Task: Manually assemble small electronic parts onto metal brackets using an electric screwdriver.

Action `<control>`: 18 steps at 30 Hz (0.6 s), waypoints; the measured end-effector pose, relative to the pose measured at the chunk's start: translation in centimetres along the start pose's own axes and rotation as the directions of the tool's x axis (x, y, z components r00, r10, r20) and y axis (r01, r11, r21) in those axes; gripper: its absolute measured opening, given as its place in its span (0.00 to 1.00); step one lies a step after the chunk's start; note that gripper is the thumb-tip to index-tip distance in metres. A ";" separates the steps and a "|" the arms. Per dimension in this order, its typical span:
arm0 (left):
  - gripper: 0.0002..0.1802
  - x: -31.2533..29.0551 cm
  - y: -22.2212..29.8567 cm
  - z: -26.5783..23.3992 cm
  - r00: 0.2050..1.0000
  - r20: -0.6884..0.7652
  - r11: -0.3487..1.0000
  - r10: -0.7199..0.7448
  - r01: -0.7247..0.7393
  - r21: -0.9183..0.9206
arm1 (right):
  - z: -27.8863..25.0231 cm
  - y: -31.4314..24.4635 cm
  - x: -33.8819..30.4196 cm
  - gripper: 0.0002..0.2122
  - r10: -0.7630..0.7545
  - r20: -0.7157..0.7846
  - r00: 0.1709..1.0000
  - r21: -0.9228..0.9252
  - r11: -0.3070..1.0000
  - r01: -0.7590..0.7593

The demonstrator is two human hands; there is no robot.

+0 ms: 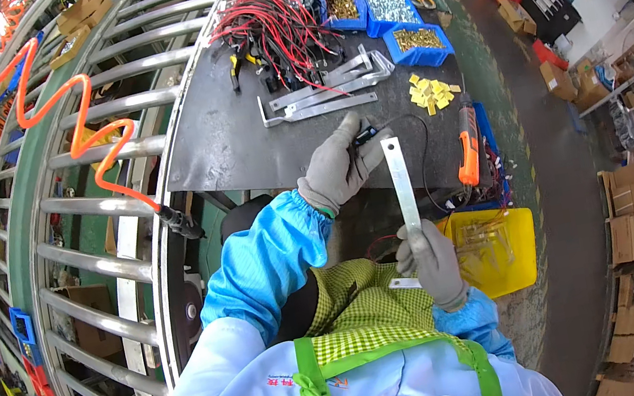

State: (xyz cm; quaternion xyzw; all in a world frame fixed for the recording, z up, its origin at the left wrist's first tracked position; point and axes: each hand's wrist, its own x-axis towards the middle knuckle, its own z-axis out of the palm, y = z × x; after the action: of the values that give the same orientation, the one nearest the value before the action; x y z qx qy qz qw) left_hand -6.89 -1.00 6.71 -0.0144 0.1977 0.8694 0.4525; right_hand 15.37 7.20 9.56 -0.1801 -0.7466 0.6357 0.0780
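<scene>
Between right-hand fingers, metal strip

There are two gloved hands, three fastener trays and one orange power tool.

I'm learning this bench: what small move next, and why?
Probably bring the small dark part in the left hand to the upper end of the metal strip: the right hand grips the strip lower down, leaving its holed end free near the left hand.
</scene>
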 end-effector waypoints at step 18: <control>0.25 -1.0 -2.5 1.7 0.993 0.008 0.991 0.115 -0.114 -0.070 | 3.4 4.3 2.3 0.18 -0.068 -0.088 0.994 -0.082 0.995 0.061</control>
State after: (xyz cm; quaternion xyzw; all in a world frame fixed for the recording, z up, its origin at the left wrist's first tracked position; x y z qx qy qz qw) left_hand -4.11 0.09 7.65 -0.0136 0.1654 0.9003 0.4025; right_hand 12.79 5.42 4.49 -0.1876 -0.7724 0.5937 0.1252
